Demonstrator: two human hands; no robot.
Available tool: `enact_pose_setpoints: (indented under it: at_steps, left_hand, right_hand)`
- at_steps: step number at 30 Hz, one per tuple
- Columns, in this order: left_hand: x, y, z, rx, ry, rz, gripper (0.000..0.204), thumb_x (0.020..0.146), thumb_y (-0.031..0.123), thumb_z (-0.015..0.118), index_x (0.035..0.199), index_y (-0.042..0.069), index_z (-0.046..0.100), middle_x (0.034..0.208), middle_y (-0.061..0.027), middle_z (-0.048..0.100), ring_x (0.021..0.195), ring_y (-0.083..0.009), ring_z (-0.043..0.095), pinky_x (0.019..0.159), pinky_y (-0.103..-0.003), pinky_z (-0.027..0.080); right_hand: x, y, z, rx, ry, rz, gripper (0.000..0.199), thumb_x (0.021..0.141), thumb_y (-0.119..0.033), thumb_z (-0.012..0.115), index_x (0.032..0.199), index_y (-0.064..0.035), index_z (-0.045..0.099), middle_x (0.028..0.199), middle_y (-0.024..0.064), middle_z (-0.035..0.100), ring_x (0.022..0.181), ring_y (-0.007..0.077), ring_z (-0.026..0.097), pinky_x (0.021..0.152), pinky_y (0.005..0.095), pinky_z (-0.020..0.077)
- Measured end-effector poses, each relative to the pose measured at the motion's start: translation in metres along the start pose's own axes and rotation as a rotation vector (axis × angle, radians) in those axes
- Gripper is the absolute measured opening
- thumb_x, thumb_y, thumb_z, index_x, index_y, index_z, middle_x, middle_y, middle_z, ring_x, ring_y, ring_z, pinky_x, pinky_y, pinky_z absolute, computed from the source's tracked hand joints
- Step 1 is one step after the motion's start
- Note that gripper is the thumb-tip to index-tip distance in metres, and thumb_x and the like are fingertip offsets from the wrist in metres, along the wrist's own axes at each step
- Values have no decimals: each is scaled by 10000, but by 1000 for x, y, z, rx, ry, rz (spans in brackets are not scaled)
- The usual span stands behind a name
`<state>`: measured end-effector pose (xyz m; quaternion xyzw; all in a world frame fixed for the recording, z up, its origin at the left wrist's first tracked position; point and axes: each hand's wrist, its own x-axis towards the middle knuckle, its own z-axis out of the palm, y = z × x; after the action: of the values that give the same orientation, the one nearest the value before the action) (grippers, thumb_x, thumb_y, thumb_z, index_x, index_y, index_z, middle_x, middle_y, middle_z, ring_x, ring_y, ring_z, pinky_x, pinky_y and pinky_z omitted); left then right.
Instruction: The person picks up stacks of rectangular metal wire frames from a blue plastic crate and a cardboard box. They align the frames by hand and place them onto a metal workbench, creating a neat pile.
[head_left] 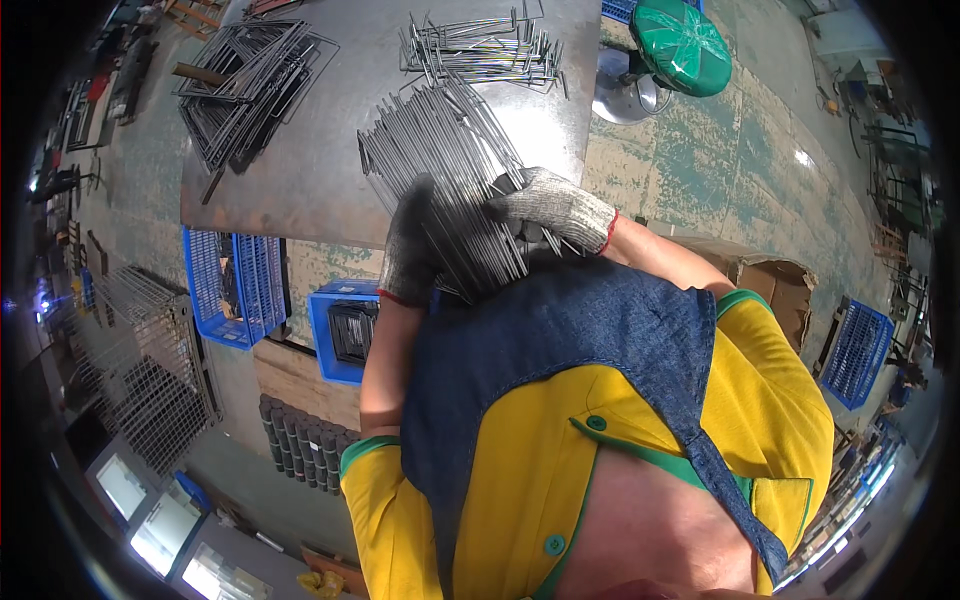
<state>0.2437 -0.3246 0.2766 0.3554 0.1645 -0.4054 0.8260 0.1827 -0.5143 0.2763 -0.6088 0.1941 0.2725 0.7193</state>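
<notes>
Head view, looking down past my yellow shirt and blue denim apron [560,360]. Both gloved hands work one bundle of thin grey steel wire rods [450,170], which fans from the near edge of the dull grey metal surface [300,190] back toward my chest. The left hand [410,250], in a dark glove, cups the bundle from underneath at its near end; its grip is closed around the wires. The right hand [555,205], in a speckled grey knit glove with a red cuff, lies on top of the same bundle, fingers curled over the strands, so its grip also holds the wires. Farther along the surface lie a looser heap of bent wire pieces [480,50] and, well apart to the left, a stack of dark wire frames [245,85]. Blue plastic crates [235,290] stand on the floor below the edge. As I judge it, good handling here means keeping the ends level against the surface, pressing evenly from above, and supporting below so that no strand slips out sideways.
</notes>
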Motion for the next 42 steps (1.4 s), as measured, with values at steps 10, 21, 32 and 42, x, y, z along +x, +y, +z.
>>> enact_pose_setpoints:
  at_steps: [10,21,32,42]
  left_hand:
    - [10,-5,-14,-46,-42,-33,444,849,329,558,1102,-28,485,978,-158,578,823,-249,602,700,-340,520]
    - [10,-2,-10,-42,-146,-22,495,840,327,567,1150,-39,448,1014,-173,576,870,-263,601,730,-372,520]
    - [6,-1,-9,-8,-128,-15,544,832,350,575,1174,-44,421,1029,-177,565,894,-286,589,753,-391,509]
    - [7,-3,-7,2,-145,9,528,832,343,575,1165,-38,425,1038,-178,560,911,-287,584,764,-400,504]
  right_hand:
    - [8,1,-4,-33,3,-3,189,801,-146,638,921,-1,617,726,36,609,563,82,551,481,216,450]
    - [10,16,-8,55,13,-165,254,769,-182,679,933,5,628,758,42,624,664,81,546,583,248,456]
    - [1,-1,-17,27,-40,129,318,786,-169,660,1030,19,580,838,46,622,712,89,576,638,209,470]
    - [33,31,-20,-393,27,-53,236,785,-126,610,965,28,617,777,31,616,694,75,538,622,227,453]
